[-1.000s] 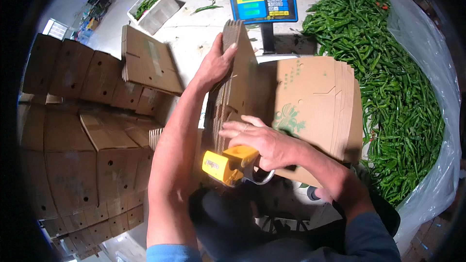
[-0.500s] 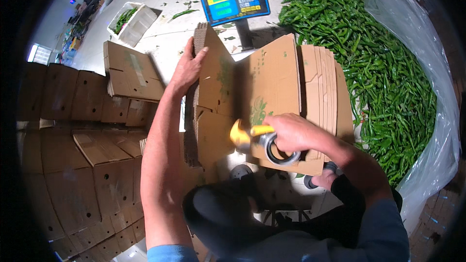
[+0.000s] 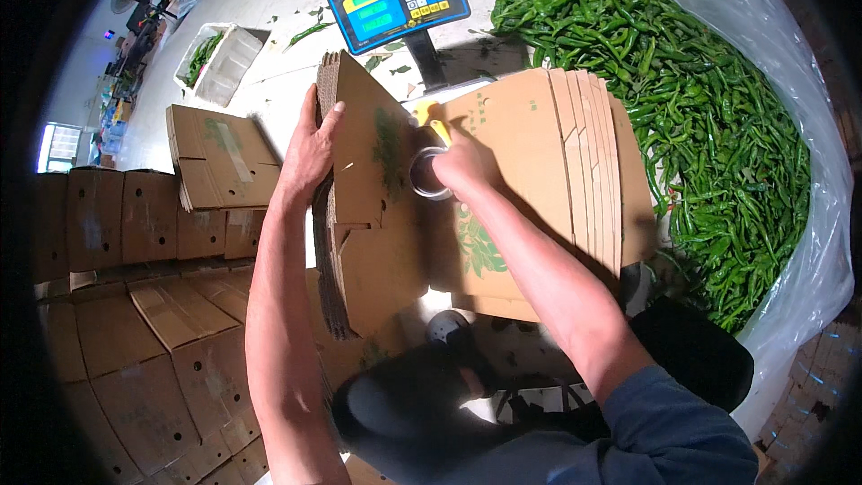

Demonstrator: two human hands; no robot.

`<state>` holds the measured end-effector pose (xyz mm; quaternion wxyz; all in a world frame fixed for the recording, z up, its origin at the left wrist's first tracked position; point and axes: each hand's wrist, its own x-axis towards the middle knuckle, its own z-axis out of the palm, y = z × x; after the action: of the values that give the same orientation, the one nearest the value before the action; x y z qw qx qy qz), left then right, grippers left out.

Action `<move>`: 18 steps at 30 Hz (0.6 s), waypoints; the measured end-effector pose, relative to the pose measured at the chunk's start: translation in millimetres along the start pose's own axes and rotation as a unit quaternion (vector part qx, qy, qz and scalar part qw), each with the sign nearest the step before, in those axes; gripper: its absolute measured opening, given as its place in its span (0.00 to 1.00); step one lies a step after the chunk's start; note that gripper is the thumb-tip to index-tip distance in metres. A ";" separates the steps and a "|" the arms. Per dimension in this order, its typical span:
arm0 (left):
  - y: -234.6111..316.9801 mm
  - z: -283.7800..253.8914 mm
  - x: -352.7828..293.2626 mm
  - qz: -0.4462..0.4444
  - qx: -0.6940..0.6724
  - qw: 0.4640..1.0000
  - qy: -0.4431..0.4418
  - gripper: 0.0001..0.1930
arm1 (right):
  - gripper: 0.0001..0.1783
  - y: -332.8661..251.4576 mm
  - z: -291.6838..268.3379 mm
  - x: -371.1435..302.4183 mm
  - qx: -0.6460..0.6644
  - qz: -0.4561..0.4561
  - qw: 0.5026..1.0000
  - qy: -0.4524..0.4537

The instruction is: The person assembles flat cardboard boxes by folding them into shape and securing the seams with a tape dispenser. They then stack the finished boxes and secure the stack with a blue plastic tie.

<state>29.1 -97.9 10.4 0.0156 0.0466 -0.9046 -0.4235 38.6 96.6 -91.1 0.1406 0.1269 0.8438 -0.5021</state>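
Note:
Flat folded cardboard boxes (image 3: 366, 202) stand on edge in a left stack, leaning open from a right-hand stack of cardboard (image 3: 530, 139) with green print. My left hand (image 3: 310, 145) grips the upper outer edge of the left stack, thumb over its edges. In my right hand (image 3: 464, 166) is a yellow tape dispenser (image 3: 425, 111) with a roll of tape. It sits at the upper part of the gap between the two stacks, against the right panel. Whether tape is touching the cardboard I cannot tell.
Beyond the cardboard rises a scale display (image 3: 400, 2) on a post. Green chili peppers (image 3: 691, 126) lie heaped at right beside clear plastic sheeting (image 3: 822, 207). Closed cartons (image 3: 135, 395) and flat cardboard (image 3: 224, 157) are on the left. Further back is a white crate (image 3: 220, 81).
My right hand has carried the tape dispenser up and away from me, from the near edge of the right panel to the far part of the gap. My left hand keeps its hold.

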 end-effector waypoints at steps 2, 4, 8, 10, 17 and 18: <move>4.9 4.5 -0.3 0.002 -0.008 1.000 -0.001 0.36 | 0.31 -13.8 -3.1 2.5 -0.065 0.006 0.996 -0.054; 7.8 7.3 -2.0 0.008 -0.022 1.000 -0.002 0.36 | 0.34 -21.2 0.5 5.8 -0.136 -0.018 0.985 -0.103; 6.8 12.9 6.4 0.017 -0.021 1.000 -0.013 0.35 | 0.35 -0.1 -4.9 28.4 -0.095 -0.044 0.981 -0.165; 14.9 15.5 5.1 0.016 -0.010 1.000 -0.010 0.34 | 0.35 12.2 -2.5 32.3 -0.090 -0.090 0.970 -0.209; -3.4 14.4 12.7 0.041 0.019 0.999 -0.005 0.36 | 0.34 105.5 -0.1 -108.9 -0.112 -0.114 0.897 -0.412; 2.6 13.2 5.9 0.002 0.004 1.000 -0.003 0.36 | 0.32 87.2 -9.6 -111.2 -0.133 -0.094 0.883 -0.440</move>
<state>22.1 -86.7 3.9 0.0136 0.0436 -0.9064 -0.4199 171.8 137.4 -116.9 0.4655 -0.2070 0.7620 -0.3998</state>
